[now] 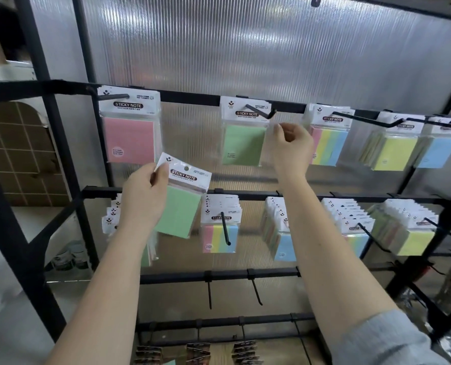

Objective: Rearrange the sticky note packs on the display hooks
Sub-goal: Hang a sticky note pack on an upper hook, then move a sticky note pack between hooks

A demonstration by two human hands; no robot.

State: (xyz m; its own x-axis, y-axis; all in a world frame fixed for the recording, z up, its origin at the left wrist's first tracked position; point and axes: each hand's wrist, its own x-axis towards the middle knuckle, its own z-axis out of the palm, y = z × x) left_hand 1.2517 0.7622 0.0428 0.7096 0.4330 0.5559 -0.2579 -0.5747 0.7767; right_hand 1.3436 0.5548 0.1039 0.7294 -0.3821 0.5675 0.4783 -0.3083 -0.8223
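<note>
My left hand [146, 196] grips a green sticky note pack [180, 206] by the left side of its white header, off any hook and tilted, in front of the second rail. My right hand [291, 147] is raised just below the tip of the top rail's second hook [261, 111], fingers curled, holding nothing that I can see. On that hook hangs another green pack [243, 143]. A pink pack [129, 138] hangs on the top rail's left hook. A striped multicolour pack [329, 146] hangs right of my right hand.
Yellow [395, 154] and blue [438, 151] packs hang at the top right. The second rail [258, 196] carries several stacks of packs with hooks sticking out toward me. Lower rails hold bare hooks [209, 293]. Black frame posts [16, 206] stand at left and right.
</note>
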